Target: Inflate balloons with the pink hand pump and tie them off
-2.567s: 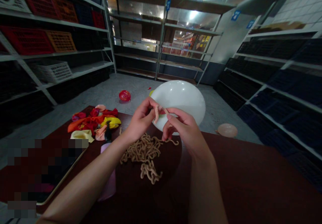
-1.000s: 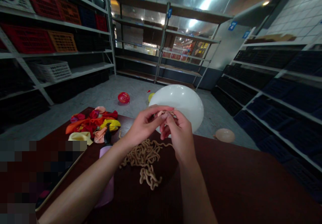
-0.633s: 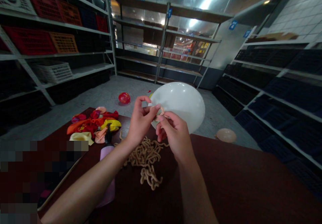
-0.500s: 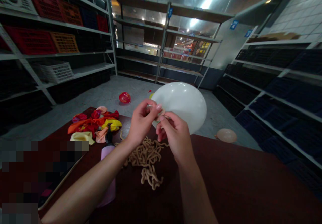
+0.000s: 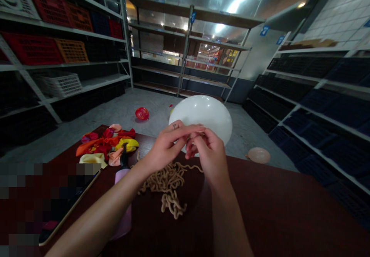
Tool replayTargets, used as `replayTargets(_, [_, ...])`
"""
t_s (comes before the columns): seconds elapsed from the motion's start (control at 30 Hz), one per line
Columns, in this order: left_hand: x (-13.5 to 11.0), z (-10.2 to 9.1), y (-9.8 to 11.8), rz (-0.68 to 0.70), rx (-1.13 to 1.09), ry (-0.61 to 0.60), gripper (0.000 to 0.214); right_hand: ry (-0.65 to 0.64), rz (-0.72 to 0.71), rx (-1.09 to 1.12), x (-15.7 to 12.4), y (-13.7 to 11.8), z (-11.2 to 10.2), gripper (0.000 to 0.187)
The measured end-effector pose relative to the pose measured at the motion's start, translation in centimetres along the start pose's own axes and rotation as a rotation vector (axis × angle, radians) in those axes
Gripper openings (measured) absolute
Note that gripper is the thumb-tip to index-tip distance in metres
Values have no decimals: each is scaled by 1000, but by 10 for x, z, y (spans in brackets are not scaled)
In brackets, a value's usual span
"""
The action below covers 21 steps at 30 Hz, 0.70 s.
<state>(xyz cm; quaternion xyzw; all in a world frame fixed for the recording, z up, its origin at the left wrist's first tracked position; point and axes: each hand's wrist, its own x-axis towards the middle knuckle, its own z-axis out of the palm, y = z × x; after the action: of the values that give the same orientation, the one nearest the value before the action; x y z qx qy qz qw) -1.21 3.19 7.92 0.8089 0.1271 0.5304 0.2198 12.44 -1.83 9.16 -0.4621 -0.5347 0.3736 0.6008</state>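
Observation:
A large, inflated white balloon (image 5: 206,112) is just beyond my hands, above the table's far edge. My left hand (image 5: 170,143) and my right hand (image 5: 213,147) meet at its near side, fingertips pressed together around the balloon's neck. The neck itself is mostly hidden by my fingers. Under my wrists lies a tangled heap of tan cord (image 5: 164,178), one strand stretching right toward my right wrist. Left of the cord a lilac pump (image 5: 123,224) with a black nozzle is partly covered by my left forearm.
Several limp coloured balloons (image 5: 101,145) are piled at the left of the dark table (image 5: 277,210). A red balloon (image 5: 142,113) and a peach balloon (image 5: 259,155) rest on the floor. Shelving racks (image 5: 185,52) with crates (image 5: 71,51) stand around.
My left fingers have moved right and now stretch across to my right fingertips over the balloon's neck. The balloon has shifted slightly left in view.

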Motion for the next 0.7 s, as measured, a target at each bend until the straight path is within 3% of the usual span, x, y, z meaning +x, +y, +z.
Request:
replayTargets(0.13, [-4, 5, -3, -28, -7, 50, 27, -19, -2, -30, -1, 0, -1, 11])
replayTargets(0.33, [-9, 17, -4, -300, -11, 324, 14, -96, 23, -34, -3, 0, 5, 17])
replayTargets(0.43, [-7, 14, -1, -254, 13, 276, 19, -82, 16, -23, -2, 1, 6, 17])
replayTargets(0.57, [-2, 6, 2, -89, 50, 98, 31, -38, 3, 5, 1, 2, 1, 18])
replayTargets(0.7, [-1, 3, 2, -2, 78, -14, 44, -60, 5, -101, 1, 3, -9, 19])
